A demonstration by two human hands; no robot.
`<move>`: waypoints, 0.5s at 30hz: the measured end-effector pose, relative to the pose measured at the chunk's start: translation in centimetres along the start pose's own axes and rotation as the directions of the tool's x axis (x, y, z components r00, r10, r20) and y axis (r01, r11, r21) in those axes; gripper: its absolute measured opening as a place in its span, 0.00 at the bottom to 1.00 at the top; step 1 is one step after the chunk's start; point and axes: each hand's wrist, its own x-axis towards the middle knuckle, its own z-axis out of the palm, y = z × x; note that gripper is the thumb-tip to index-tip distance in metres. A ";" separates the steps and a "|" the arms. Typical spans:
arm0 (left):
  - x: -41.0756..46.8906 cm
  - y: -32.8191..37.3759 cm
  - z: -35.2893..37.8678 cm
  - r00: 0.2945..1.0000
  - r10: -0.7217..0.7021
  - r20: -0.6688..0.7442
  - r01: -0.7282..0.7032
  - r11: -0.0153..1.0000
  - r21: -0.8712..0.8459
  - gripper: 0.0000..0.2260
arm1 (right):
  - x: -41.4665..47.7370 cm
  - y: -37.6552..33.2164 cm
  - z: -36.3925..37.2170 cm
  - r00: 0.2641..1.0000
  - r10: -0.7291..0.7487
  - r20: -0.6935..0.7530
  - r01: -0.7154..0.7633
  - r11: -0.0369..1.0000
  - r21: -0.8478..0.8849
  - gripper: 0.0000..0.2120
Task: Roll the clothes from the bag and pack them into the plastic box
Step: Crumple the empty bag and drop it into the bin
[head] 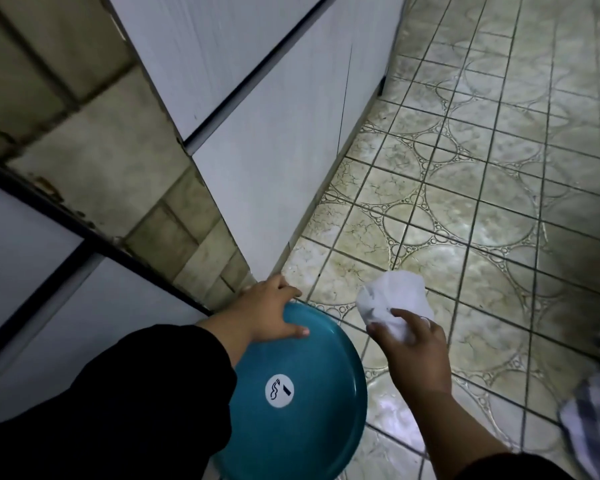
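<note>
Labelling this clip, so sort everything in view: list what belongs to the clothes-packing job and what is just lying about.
Job: crumpled white cloth pinched by the right hand; round teal plastic lid gripped by the left hand; striped grey-and-white fabric, probably another garment.
Just there: white cabinet panels; patterned beige floor tiles.
</note>
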 end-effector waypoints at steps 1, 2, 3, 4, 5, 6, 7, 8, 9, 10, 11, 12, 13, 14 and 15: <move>-0.1 0.0 -0.3 1.000 -0.011 0.007 0.011 1.000 -0.024 0.37 | 0.1 -0.2 -0.1 1.000 0.006 -0.004 -0.006 1.000 0.007 0.19; -0.3 -0.1 -0.6 1.000 -0.025 0.011 0.025 0.998 -0.057 0.34 | 0.1 -0.3 -0.3 1.000 0.008 -0.008 -0.008 1.000 0.010 0.19; -0.5 -0.2 -1.0 0.999 -0.040 0.015 0.041 0.995 -0.092 0.30 | 0.0 -0.5 -0.4 1.000 0.008 -0.011 -0.008 1.000 0.007 0.19; -0.7 -0.4 -1.5 0.998 -0.057 0.027 0.060 0.990 -0.128 0.27 | -0.2 -0.6 -0.5 1.000 0.000 -0.013 0.000 1.000 -0.003 0.20; -0.9 -0.7 -2.0 0.996 -0.072 0.049 0.080 0.982 -0.173 0.25 | -0.5 -0.8 -0.5 1.000 -0.020 -0.011 0.020 1.000 -0.016 0.20; -1.2 -0.9 -2.5 0.994 -0.082 0.076 0.097 0.969 -0.226 0.24 | -1.0 -0.9 -0.4 0.999 -0.055 -0.002 0.054 0.998 -0.036 0.20; -1.4 -1.2 -3.1 0.991 -0.091 0.100 0.116 0.952 -0.282 0.24 | -1.6 -1.0 -0.2 0.995 -0.100 0.019 0.102 0.993 -0.066 0.20; -1.6 -1.5 -3.7 0.987 -0.106 0.120 0.141 0.928 -0.344 0.24 | -2.3 -1.1 0.1 0.985 -0.161 0.056 0.166 0.980 -0.105 0.21; -1.9 -1.8 -4.1 0.983 -0.128 0.134 0.172 0.896 -0.410 0.26 | -3.2 -1.2 0.6 0.967 -0.233 0.107 0.247 0.958 -0.147 0.22; -2.1 -2.2 -4.5 0.979 -0.147 0.138 0.196 0.858 -0.475 0.30 | -4.1 -1.4 1.1 0.937 -0.306 0.171 0.335 0.924 -0.184 0.23; -2.3 -2.5 -4.9 0.979 -0.156 0.133 0.204 0.823 -0.530 0.34 | -5.0 -1.6 1.7 0.895 -0.372 0.245 0.424 0.880 -0.214 0.25; -2.6 -2.8 -5.1 0.979 -0.157 0.127 0.202 0.796 -0.571 0.39 | -6.0 -1.8 2.3 0.844 -0.430 0.320 0.513 0.822 -0.247 0.28; -2.8 -3.0 -5.3 0.980 -0.156 0.124 0.200 0.779 -0.595 0.43 | -6.9 -1.5 3.1 0.780 -0.486 0.395 0.608 0.738 -0.293 0.31; -3.0 -3.2 -5.3 0.980 -0.157 0.124 0.199 0.774 -0.601 0.44 | -7.6 -1.2 3.9 0.705 -0.518 0.485 0.698 0.627 -0.346 0.34; -3.1 -3.2 -5.2 0.979 -0.162 0.123 0.203 0.778 -0.594 0.44 | -8.1 -1.1 4.5 0.644 -0.502 0.577 0.757 0.524 -0.390 0.38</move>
